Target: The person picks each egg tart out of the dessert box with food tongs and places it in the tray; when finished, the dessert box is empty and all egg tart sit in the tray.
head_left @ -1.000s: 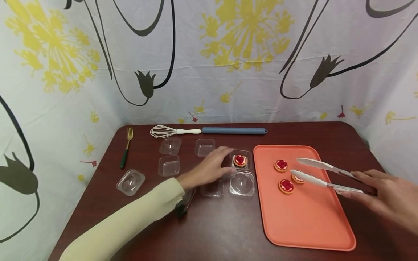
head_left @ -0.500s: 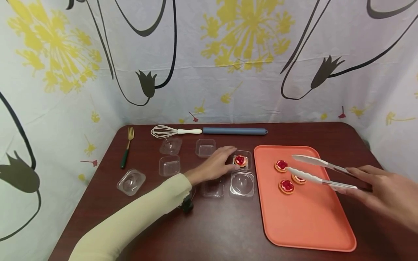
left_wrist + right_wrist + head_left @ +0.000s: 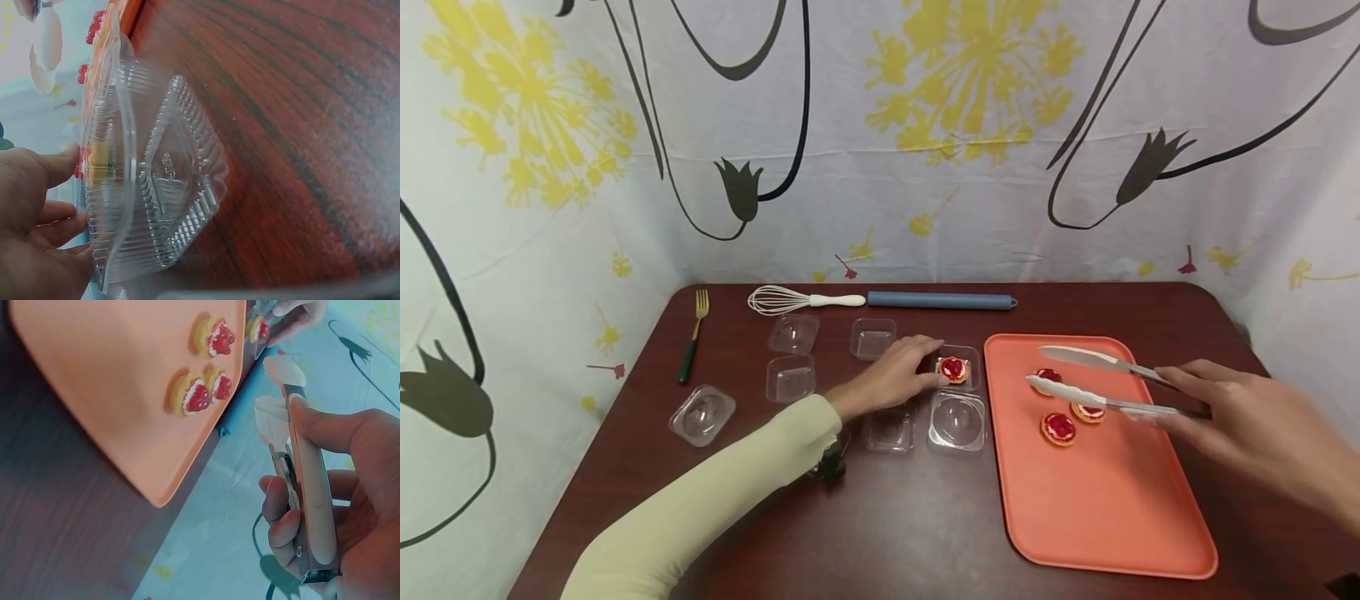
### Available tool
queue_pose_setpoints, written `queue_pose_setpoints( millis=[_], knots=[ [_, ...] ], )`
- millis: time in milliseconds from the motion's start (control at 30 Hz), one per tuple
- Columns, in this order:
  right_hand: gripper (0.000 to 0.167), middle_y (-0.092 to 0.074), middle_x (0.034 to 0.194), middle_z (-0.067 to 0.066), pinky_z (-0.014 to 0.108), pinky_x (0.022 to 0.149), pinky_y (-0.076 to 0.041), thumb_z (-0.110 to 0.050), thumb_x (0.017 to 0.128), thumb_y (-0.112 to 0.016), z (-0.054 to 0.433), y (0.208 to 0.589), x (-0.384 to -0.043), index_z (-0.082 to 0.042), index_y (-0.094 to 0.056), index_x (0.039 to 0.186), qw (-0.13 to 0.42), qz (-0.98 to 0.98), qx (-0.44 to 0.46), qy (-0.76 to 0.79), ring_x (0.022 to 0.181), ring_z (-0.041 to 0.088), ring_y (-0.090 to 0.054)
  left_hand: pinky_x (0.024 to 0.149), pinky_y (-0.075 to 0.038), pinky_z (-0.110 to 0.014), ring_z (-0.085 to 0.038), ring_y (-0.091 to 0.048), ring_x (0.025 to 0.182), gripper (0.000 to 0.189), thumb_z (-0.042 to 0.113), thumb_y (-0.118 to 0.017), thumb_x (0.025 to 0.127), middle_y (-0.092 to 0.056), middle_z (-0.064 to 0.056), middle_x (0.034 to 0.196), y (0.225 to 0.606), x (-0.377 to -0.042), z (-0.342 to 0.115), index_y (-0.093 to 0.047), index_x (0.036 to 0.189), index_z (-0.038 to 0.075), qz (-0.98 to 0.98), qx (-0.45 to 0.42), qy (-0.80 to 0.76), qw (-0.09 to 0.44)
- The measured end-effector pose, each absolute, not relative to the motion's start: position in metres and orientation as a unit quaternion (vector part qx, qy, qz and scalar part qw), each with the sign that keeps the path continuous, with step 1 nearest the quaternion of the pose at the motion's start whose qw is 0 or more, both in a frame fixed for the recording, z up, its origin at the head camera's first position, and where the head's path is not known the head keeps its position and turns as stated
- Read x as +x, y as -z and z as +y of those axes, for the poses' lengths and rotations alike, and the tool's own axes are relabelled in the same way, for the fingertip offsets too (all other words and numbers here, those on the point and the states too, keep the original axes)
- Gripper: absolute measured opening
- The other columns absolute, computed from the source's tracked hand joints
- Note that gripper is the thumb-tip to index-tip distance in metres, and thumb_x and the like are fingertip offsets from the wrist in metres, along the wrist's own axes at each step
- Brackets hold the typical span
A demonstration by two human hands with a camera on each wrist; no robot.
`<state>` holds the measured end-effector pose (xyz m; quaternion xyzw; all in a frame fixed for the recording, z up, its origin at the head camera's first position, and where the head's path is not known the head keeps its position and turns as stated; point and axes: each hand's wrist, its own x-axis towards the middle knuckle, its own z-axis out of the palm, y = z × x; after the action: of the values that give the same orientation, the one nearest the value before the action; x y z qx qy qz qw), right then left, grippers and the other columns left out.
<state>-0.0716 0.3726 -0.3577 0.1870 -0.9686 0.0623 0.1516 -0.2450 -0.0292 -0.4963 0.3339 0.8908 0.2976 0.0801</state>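
Observation:
My left hand [image 3: 891,377] reaches over the left side of a clear plastic container [image 3: 973,367], its fingertips at the rim. Inside sits a small red-topped tart [image 3: 954,370]; in the left wrist view the tart shows partly through the ribbed wall. From the right, my right hand [image 3: 1251,417] grips a pair of tongs [image 3: 1093,402]. Their two pale tips stand apart over the orange tray [image 3: 1097,508], partly covering one tart [image 3: 1047,379]. Two more tarts [image 3: 1059,428] lie close by on the tray. Nothing is between the tongs' tips.
Joined to the container's near side is a clear domed lid [image 3: 957,421]. More clear containers [image 3: 791,379] with lids stand left of my left hand. Behind them lie a whisk [image 3: 805,300] and a blue rolling pin [image 3: 942,300]. A green-handled fork [image 3: 694,337] is at far left.
My left hand has shifted slightly right onto the container. My right hand has moved left with the tongs, whose tips now pass over the farthest tart on the tray.

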Motion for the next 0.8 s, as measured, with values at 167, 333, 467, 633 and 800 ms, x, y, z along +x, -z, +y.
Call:
queue_pose_setpoints(
  millis=[167, 333, 467, 633, 800],
  knots=[
    [0.049, -0.074, 0.104, -0.006, 0.035, 0.058, -0.050, -0.035, 0.078, -0.099, 0.354, 0.356, -0.085, -0.014, -0.083, 0.120, 0.148, -0.963, 0.213, -0.067, 0.072, 0.001, -0.057, 0.130, -0.036, -0.047, -0.034, -0.051, 0.151, 0.076, 0.035, -0.081, 0.103, -0.057, -0.019, 0.161, 0.466, -0.228, -0.030, -0.050, 0.161, -0.005, 0.890, 0.327, -0.300, 0.099],
    [0.052, -0.076, 0.109, 0.000, 0.035, 0.058, -0.050, -0.040, 0.083, -0.097, 0.336, 0.355, -0.096, -0.008, -0.083, 0.122, 0.115, -0.966, 0.223, -0.068, 0.070, 0.002, -0.059, 0.128, -0.039, -0.045, -0.031, -0.053, 0.149, 0.078, 0.043, -0.079, 0.104, -0.059, -0.016, 0.158, 0.483, -0.236, -0.028, -0.052, 0.161, -0.002, 0.895, 0.333, -0.284, 0.085],
    [0.050, -0.077, 0.114, 0.006, 0.033, 0.056, -0.050, -0.036, 0.085, -0.096, 0.326, 0.354, -0.104, -0.006, -0.083, 0.123, 0.092, -0.965, 0.233, -0.073, 0.068, 0.002, -0.060, 0.126, -0.041, -0.042, -0.025, -0.054, 0.148, 0.079, 0.047, -0.079, 0.103, -0.060, -0.010, 0.157, 0.502, -0.245, -0.027, -0.052, 0.163, 0.003, 0.901, 0.326, -0.276, 0.081],
    [0.046, -0.076, 0.110, 0.006, 0.028, 0.050, -0.044, -0.030, 0.086, -0.095, 0.314, 0.354, -0.115, -0.005, -0.082, 0.123, 0.078, -0.963, 0.245, -0.075, 0.063, 0.000, -0.056, 0.125, -0.043, -0.041, -0.026, -0.057, 0.145, 0.082, 0.048, -0.081, 0.101, -0.062, -0.012, 0.154, 0.502, -0.245, -0.027, -0.053, 0.162, 0.001, 0.903, 0.326, -0.272, 0.074],
    [0.047, -0.073, 0.101, 0.002, 0.029, 0.050, -0.043, -0.031, 0.087, -0.096, 0.305, 0.354, -0.124, -0.005, -0.081, 0.124, 0.074, -0.961, 0.257, -0.071, 0.060, 0.001, -0.053, 0.124, -0.043, -0.042, -0.031, -0.058, 0.141, 0.079, 0.042, -0.082, 0.102, -0.064, -0.018, 0.150, 0.471, -0.227, -0.028, -0.054, 0.158, -0.005, 0.903, 0.330, -0.263, 0.075]
  ],
)
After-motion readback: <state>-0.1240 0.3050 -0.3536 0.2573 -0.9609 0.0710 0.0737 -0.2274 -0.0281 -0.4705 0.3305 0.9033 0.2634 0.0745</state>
